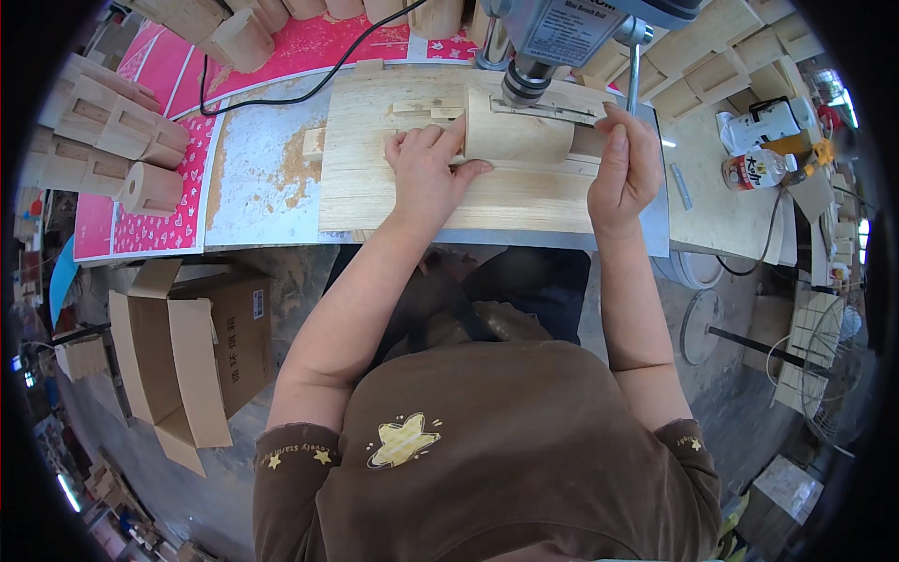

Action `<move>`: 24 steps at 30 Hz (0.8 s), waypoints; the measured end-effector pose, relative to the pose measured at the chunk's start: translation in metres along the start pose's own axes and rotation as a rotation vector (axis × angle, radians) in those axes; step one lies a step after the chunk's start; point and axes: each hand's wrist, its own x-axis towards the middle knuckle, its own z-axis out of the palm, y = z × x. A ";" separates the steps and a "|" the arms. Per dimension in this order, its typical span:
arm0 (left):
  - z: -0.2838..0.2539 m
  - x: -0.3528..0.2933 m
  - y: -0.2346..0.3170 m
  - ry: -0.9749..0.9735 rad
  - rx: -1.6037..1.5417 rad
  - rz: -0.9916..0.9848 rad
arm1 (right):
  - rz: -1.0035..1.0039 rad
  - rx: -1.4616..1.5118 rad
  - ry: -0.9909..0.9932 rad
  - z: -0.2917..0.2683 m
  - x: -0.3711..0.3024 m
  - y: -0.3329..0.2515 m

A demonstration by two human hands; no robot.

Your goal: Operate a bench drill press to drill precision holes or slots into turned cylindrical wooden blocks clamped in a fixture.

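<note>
Drill press [548, 56]: grey-blue front panel [573, 34] bears a heading with several lines of finer pale print beneath, mostly too small to read. Open cardboard carton [245, 351]: column of dark characters on one side, small white-and-blue sticker [257, 304] nearby. Also noted: pale yellow script on left shirt sleeve [298, 468]; white lettering on red label of clear bottle [757, 170].

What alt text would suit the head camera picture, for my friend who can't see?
A brown-shirted person works at a bench drill, left hand touching a rounded wooden block beneath the chuck, right hand holding the drill lever. A wooden board lies under the block; more wooden pieces are stacked at left.
</note>
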 end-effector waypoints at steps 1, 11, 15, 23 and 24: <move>-0.001 0.000 0.001 0.003 0.000 0.001 | -0.028 -0.073 -0.029 -0.003 0.001 0.000; -0.007 -0.001 -0.002 -0.069 -0.111 -0.109 | -0.317 -0.341 -0.122 -0.012 0.188 0.012; -0.010 0.003 0.004 -0.067 -0.396 -0.250 | -0.050 0.844 -0.186 0.011 0.205 0.070; -0.009 0.008 0.005 -0.050 -0.347 -0.280 | 0.378 -0.004 -0.602 -0.034 0.052 0.051; -0.009 0.011 0.003 -0.069 -0.381 -0.281 | 0.378 0.081 -0.681 -0.037 0.028 0.057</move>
